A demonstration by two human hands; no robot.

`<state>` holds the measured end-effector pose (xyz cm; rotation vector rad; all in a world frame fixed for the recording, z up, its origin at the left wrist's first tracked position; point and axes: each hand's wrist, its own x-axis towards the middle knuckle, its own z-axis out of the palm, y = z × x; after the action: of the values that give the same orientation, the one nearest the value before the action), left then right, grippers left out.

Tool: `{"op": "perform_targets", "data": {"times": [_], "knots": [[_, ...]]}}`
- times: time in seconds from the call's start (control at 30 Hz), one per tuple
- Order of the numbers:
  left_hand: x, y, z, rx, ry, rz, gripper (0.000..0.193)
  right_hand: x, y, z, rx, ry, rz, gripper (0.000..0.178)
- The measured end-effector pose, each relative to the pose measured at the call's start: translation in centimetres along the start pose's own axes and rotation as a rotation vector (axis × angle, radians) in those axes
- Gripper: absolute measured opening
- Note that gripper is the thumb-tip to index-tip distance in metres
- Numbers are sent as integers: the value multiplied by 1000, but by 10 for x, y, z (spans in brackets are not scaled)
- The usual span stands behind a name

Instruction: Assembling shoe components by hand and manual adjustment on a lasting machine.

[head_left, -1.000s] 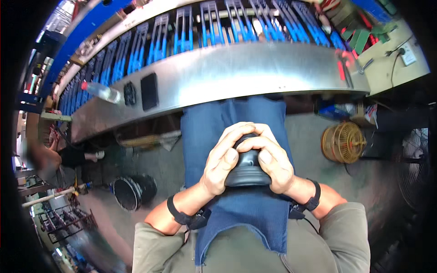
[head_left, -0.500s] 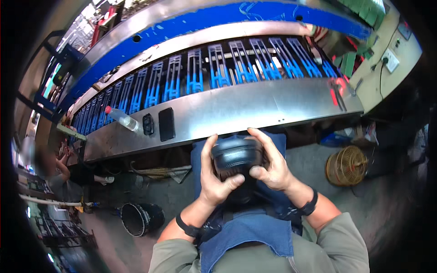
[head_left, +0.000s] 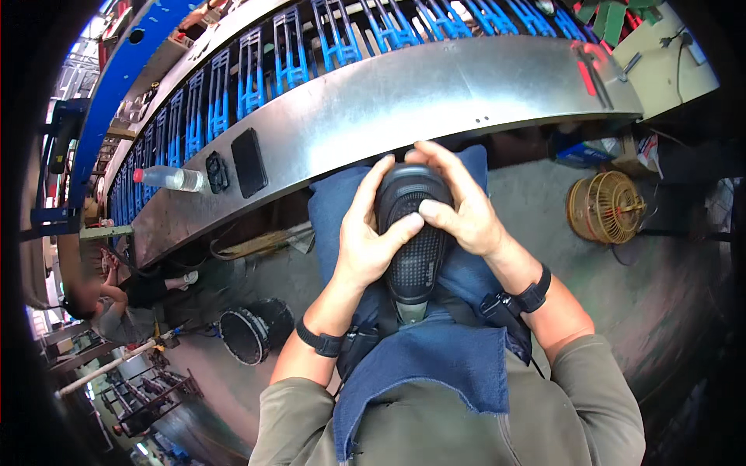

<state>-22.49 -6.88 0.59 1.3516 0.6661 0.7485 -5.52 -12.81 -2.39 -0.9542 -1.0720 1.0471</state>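
Note:
A black shoe (head_left: 409, 260) is between my two hands, above my lap. Its dotted, textured face, which looks like the sole, is turned up toward me. My left hand (head_left: 364, 245) is closed around its left side, thumb pressed on the dotted face. From the other side my right hand (head_left: 470, 221) grips it the same way, and the two thumbs nearly meet. The fingers curl round the far rounded end and are partly hidden. Below the near end shows a small grey-green piece (head_left: 411, 312); what it is I cannot tell. Blue cloth (head_left: 330, 206) covers my legs.
Beyond my knees runs a metal bench (head_left: 334, 132) with a row of blue racks (head_left: 291, 54). On it lie a phone (head_left: 249, 163), a small black object (head_left: 217, 172), a bottle (head_left: 171, 179) and red-handled pliers (head_left: 587, 78). A bucket (head_left: 245, 334) and a round wicker cage-like object (head_left: 602, 206) are on the floor.
The shoe has tipped so that its dotted face now shows, where its shiny rounded end showed before. Both thumbs have shifted onto that face. The view has moved, and the bench sits higher.

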Motion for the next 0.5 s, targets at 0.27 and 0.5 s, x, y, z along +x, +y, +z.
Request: {"op": "perform_targets", "data": {"times": [0.27,0.5], "knots": [[23,-34,-2,-19,131,-32,72,17,36,0,101,128,70,68],[36,-43,-4,34,213,-64,67,26,52,-3,117,191,164,57]]}}
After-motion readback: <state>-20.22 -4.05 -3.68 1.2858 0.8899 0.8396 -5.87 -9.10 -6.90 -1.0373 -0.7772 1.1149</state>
